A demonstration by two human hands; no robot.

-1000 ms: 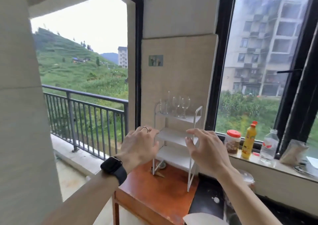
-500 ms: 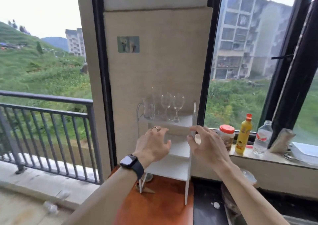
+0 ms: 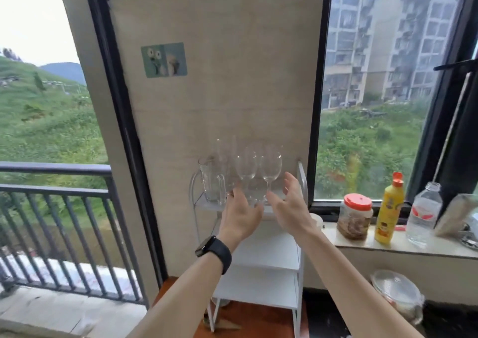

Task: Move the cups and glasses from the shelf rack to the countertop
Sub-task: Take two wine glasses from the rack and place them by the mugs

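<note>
A white three-tier shelf rack point(image 3: 269, 249) stands on a reddish-brown wooden table. On its top tier stand a clear glass mug with a handle point(image 3: 212, 181), a wine glass point(image 3: 246, 168) and a second wine glass point(image 3: 270, 168), with more clear glasses behind them. My left hand point(image 3: 240, 214), with a ring and a black watch on the wrist, is open just in front of the left wine glass's foot. My right hand point(image 3: 288, 204) is open beside the right wine glass's stem, palm turned inward. Neither hand holds anything.
On the window ledge to the right stand a red-lidded jar point(image 3: 355, 217), a yellow bottle point(image 3: 389, 208) and a clear water bottle point(image 3: 424, 214). A glass lid point(image 3: 397, 292) lies lower right. A balcony railing point(image 3: 57, 190) is at the left.
Both hands have risen from the middle tiers to the top tier, closing in on the wine glasses. The camera has moved closer and tilted up.
</note>
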